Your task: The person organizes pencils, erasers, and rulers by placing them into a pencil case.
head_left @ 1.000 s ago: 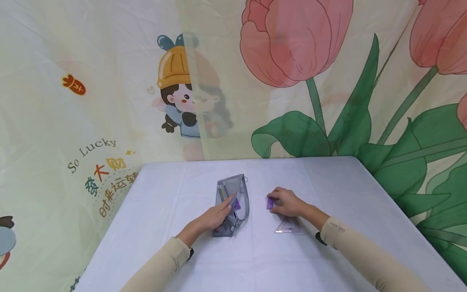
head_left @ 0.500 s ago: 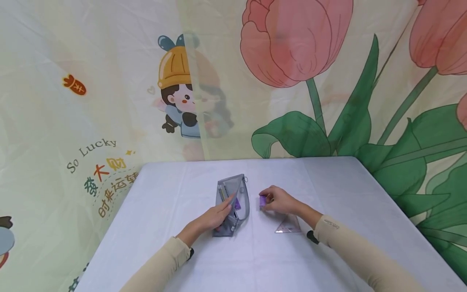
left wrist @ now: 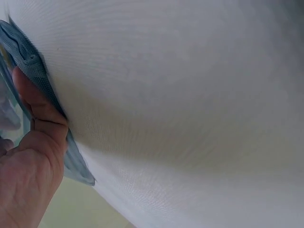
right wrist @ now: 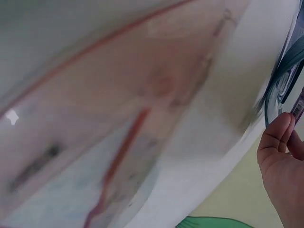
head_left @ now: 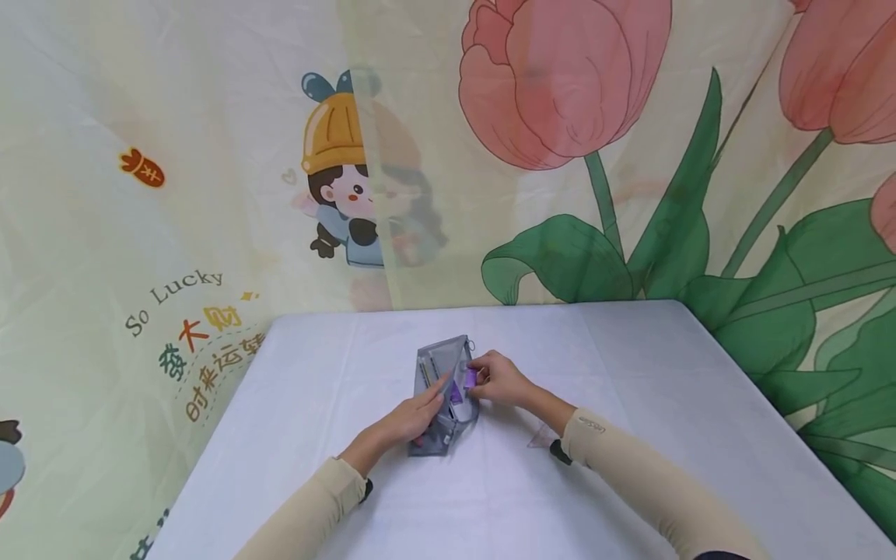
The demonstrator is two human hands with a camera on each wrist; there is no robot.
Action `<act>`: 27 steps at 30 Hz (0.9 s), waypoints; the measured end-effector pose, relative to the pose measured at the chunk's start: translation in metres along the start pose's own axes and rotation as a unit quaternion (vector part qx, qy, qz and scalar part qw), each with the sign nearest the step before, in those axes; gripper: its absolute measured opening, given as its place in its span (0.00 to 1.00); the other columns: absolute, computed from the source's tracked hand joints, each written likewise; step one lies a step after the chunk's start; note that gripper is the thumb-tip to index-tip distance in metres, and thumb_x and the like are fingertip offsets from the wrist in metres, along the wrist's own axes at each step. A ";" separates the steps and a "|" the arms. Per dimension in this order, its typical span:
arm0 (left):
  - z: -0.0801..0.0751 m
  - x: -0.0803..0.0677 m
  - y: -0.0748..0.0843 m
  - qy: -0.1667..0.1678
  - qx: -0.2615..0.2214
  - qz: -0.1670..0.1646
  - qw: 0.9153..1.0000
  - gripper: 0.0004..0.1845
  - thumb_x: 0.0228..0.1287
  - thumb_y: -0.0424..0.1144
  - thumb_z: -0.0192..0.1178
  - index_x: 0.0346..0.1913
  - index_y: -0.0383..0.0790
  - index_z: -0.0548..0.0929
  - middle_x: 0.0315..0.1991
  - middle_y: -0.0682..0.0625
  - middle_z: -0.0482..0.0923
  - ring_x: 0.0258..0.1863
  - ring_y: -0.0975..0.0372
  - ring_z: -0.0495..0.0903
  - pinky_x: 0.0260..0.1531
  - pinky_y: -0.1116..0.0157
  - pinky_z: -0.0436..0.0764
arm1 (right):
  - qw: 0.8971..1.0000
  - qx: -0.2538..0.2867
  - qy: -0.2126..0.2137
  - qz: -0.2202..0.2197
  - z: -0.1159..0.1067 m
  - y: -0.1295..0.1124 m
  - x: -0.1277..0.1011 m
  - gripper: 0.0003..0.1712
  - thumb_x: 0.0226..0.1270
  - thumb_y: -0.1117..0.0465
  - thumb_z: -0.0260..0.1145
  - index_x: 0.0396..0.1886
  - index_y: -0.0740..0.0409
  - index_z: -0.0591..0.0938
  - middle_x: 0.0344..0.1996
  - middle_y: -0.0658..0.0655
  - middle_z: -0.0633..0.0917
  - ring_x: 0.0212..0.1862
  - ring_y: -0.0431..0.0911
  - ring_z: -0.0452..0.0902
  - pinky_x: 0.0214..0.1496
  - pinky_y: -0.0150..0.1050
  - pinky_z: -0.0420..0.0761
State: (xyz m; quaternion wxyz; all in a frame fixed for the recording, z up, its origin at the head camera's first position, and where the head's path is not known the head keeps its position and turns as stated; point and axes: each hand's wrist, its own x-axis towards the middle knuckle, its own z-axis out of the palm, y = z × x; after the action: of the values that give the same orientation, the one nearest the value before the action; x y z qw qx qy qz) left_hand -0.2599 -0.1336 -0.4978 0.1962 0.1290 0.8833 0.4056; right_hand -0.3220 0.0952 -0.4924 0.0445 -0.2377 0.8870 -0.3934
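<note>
A grey see-through pencil case [head_left: 435, 358] lies on the white-covered table with its zip mouth parted on the right side. My left hand [head_left: 408, 420] grips the case at its lower left; in the left wrist view its fingers [left wrist: 40, 102] bend over the zip edge. Pencils and a purple item [head_left: 456, 393] show inside. Between thumb and fingertips, my right hand [head_left: 505, 381] pinches a small purple block [head_left: 471, 379] right at the mouth. A printed barcode shows on this block [right wrist: 298, 108] in the right wrist view.
A clear set square [head_left: 539, 439] lies under the right forearm, partly hidden by it; the set square [right wrist: 161, 85] looms large and blurred in the right wrist view. Behind the table [head_left: 336, 342] hangs a printed curtain [head_left: 434, 288] with tulips.
My right hand has carried the purple block leftward across the table to the pencil case's mouth. The left hand and the case have stayed in place.
</note>
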 end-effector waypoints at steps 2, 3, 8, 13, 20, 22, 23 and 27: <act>0.000 0.000 -0.001 -0.001 -0.005 0.003 1.000 0.28 0.80 0.56 0.36 0.78 0.70 0.48 0.43 0.37 0.77 0.24 0.57 0.75 0.26 0.61 0.78 | 1.000 -0.015 0.004 0.001 0.007 -0.003 0.006 0.31 0.50 0.67 0.76 0.57 0.71 0.81 0.36 0.59 0.78 0.37 0.43 0.75 0.36 0.28 0.78; 0.000 -0.001 -0.002 -0.002 -0.007 0.002 1.000 0.28 0.80 0.56 0.36 0.78 0.70 0.48 0.43 0.37 0.77 0.24 0.56 0.75 0.25 0.61 0.78 | 1.000 -0.019 0.008 0.003 0.009 -0.005 0.008 0.30 0.50 0.67 0.76 0.56 0.71 0.81 0.35 0.59 0.78 0.37 0.43 0.74 0.35 0.28 0.77; -0.001 -0.001 -0.003 -0.003 -0.012 0.005 1.000 0.27 0.80 0.56 0.36 0.78 0.71 0.48 0.48 0.36 0.77 0.29 0.56 0.76 0.25 0.61 0.79 | 0.999 -0.028 0.031 0.021 0.020 -0.016 0.021 0.19 0.53 0.66 0.75 0.45 0.67 0.86 0.26 0.55 0.81 0.28 0.40 0.73 0.28 0.28 0.73; -0.003 -0.001 -0.002 -0.005 -0.019 0.008 1.000 0.27 0.80 0.56 0.37 0.78 0.70 0.49 0.44 0.38 0.77 0.31 0.56 0.77 0.25 0.61 0.80 | 0.997 -0.027 0.064 0.046 0.025 -0.024 0.028 0.07 0.51 0.66 0.73 0.32 0.63 0.87 0.18 0.52 0.82 0.20 0.39 0.71 0.22 0.29 0.71; -0.003 -0.001 -0.004 -0.008 -0.028 0.009 1.000 0.27 0.80 0.55 0.37 0.78 0.71 0.49 0.40 0.41 0.76 0.34 0.56 0.76 0.24 0.61 0.81 | 0.990 -0.038 0.095 0.096 0.034 -0.026 0.033 0.07 0.49 0.66 0.73 0.30 0.63 0.87 0.20 0.53 0.85 0.22 0.41 0.74 0.24 0.30 0.75; -0.002 -0.001 -0.004 -0.007 -0.030 0.009 0.999 0.27 0.80 0.56 0.37 0.77 0.71 0.49 0.40 0.41 0.76 0.35 0.56 0.76 0.24 0.61 0.80 | 0.988 -0.035 0.097 0.116 0.036 -0.026 0.035 0.09 0.49 0.66 0.72 0.33 0.64 0.88 0.21 0.53 0.84 0.23 0.42 0.75 0.25 0.30 0.75; -0.001 -0.001 -0.005 -0.007 -0.033 0.008 0.999 0.27 0.80 0.56 0.36 0.77 0.71 0.49 0.39 0.42 0.75 0.35 0.56 0.76 0.25 0.61 0.81 | 0.987 -0.029 0.097 0.124 0.036 -0.027 0.035 0.10 0.49 0.66 0.72 0.33 0.64 0.88 0.21 0.54 0.84 0.24 0.42 0.75 0.25 0.31 0.75; -0.003 -0.002 -0.007 -0.006 -0.037 0.005 0.999 0.27 0.79 0.57 0.36 0.77 0.73 0.49 0.40 0.43 0.76 0.36 0.56 0.76 0.26 0.61 0.81 | 0.987 -0.006 0.081 0.140 0.035 -0.028 0.037 0.14 0.51 0.68 0.68 0.40 0.63 0.87 0.26 0.54 0.85 0.28 0.44 0.76 0.29 0.33 0.78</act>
State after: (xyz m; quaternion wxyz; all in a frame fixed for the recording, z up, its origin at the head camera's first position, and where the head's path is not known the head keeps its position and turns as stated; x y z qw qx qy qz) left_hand -0.2603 -0.1407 -0.5010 0.2042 0.1290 0.8656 0.4386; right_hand -0.3342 0.0385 -0.4918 0.0256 -0.0787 0.9144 -0.3964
